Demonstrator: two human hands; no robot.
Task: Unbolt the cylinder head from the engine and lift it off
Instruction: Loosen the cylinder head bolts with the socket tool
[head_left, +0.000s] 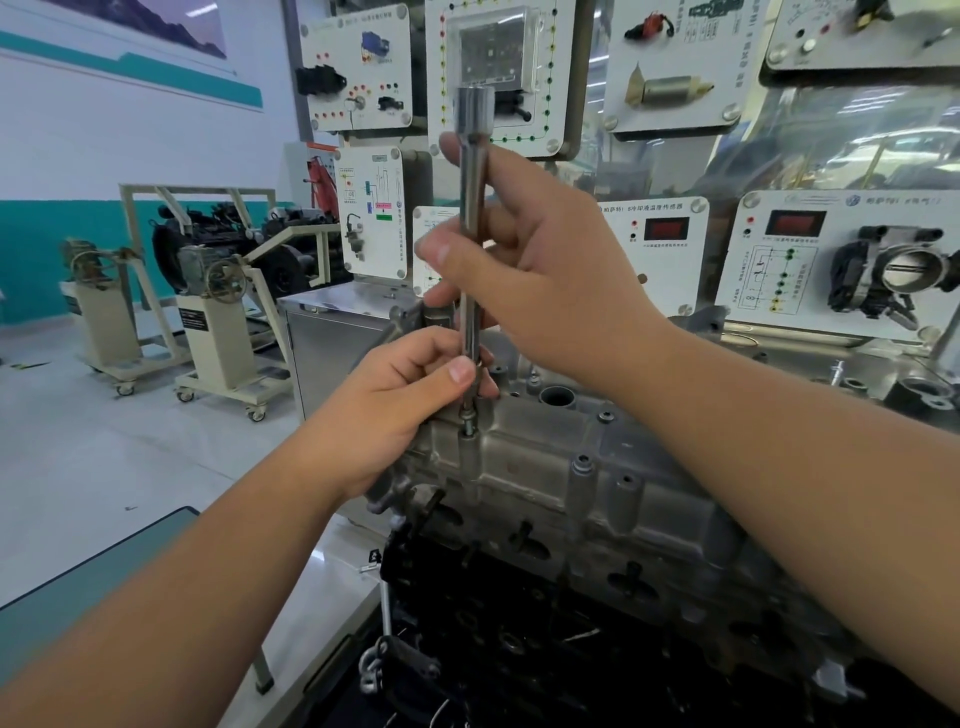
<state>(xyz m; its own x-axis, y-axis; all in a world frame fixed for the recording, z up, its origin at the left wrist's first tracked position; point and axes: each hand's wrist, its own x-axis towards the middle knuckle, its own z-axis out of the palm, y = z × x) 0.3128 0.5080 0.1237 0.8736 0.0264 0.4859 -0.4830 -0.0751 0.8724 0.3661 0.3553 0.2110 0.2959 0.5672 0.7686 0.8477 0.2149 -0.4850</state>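
Observation:
A grey aluminium cylinder head (561, 467) sits on the dark engine block (545, 634) in the lower middle of the view. A long steel socket extension (474, 218) stands upright over a bolt (468, 418) at the head's near left corner. My right hand (540, 280) grips the upper shaft of the tool. My left hand (410, 395) pinches the shaft's lower end just above the bolt. The bolt head stands slightly proud of its boss, with thread showing. Another bolt (605, 417) sits in the head further right.
Display boards with sensors and a throttle body (898, 270) stand right behind the engine. A steel cabinet (337, 332) is at the back left. Engine stands on castors (218, 322) occupy the floor on the left. A green-topped bench edge (104, 571) lies at lower left.

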